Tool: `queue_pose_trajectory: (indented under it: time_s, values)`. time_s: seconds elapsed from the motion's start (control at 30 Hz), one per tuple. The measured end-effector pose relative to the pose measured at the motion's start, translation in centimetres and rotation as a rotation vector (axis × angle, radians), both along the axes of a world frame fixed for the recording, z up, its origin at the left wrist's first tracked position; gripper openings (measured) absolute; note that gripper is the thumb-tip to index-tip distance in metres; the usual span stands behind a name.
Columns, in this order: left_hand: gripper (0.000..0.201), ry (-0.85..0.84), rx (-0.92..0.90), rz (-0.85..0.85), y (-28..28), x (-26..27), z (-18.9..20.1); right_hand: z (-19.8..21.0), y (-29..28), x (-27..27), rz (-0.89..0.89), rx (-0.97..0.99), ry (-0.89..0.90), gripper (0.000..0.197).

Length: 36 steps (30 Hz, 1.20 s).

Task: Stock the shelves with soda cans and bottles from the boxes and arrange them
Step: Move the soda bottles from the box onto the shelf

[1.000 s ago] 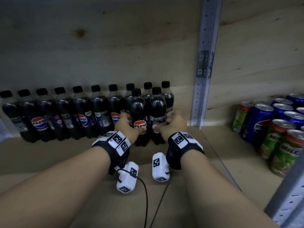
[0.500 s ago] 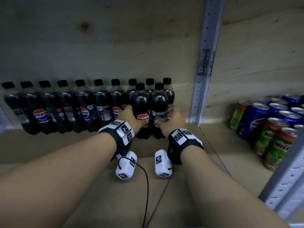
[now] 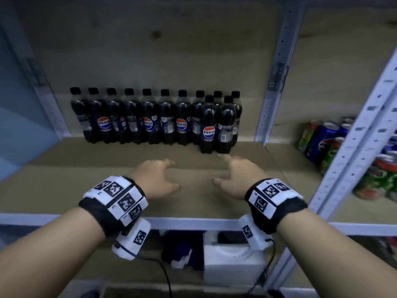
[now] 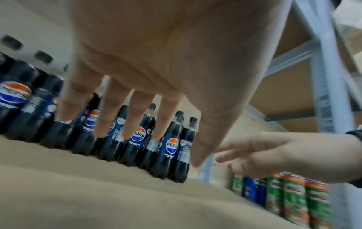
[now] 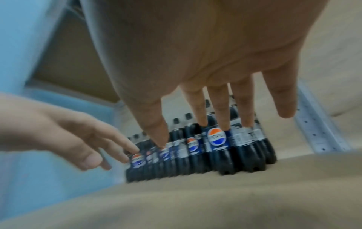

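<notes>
Hands — left hand (image 3: 155, 178), right hand (image 3: 237, 177) — fingers spread, empty, above plywood shelf (image 3: 64, 181), glossy dark bottles (image 3: 150, 119) behind.

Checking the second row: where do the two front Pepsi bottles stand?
In the head view, the two front Pepsi bottles stand at the right end of the back row, beside the upright post.

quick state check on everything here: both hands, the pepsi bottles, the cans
left hand: open, holding nothing
right hand: open, holding nothing
back-row bottles: upright, capped, lined along the shelf's back wall
two front bottles: upright, capped, side by side
cans: upright, next bay
</notes>
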<state>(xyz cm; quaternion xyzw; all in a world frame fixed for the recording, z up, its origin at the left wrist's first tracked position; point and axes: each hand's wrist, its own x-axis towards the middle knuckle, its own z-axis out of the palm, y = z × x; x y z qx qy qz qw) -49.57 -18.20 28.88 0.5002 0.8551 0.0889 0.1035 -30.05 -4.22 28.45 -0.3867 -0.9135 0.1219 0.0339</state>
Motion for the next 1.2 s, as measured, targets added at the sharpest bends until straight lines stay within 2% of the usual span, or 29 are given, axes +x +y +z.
queue_pose_trajectory:
  time_s: [0.13,0.3,0.5,0.63,0.77,1.03,1.2]
  values:
    - [0.067,-0.091,-0.174,0.022,-5.8,2.2,-1.6,-1.2,-6.2,3.3,0.071,-0.055,-0.124,0.081]
    - [0.062,-0.017,-0.218,-0.006,-11.3,4.9,-4.0,-4.1,-11.2,6.0,0.132,-0.093,-0.19,0.075]
    - [0.062,-0.1,-0.381,-0.017,-14.9,7.6,-8.9,-7.6,-15.9,6.8,0.221,-0.302,-0.303,0.064]
    - [0.059,-0.138,-0.52,-0.06,-15.6,9.3,-13.6,-11.0,-18.3,6.0,0.294,-0.35,-0.405,0.057]
    - [0.048,-0.205,-0.594,-0.106,-15.8,9.1,-17.1,-15.2,-19.1,5.4,0.345,-0.375,-0.491,0.052]
    - [0.049,-0.172,-0.7,-0.24,-15.8,8.7,-22.7,-23.5,-17.4,4.2,0.405,-0.429,-0.647,0.046]
    - [0.047,-0.189,-0.69,-0.302,-14.7,8.6,-25.3,-26.9,-16.5,2.5,0.432,-0.455,-0.608,0.048]
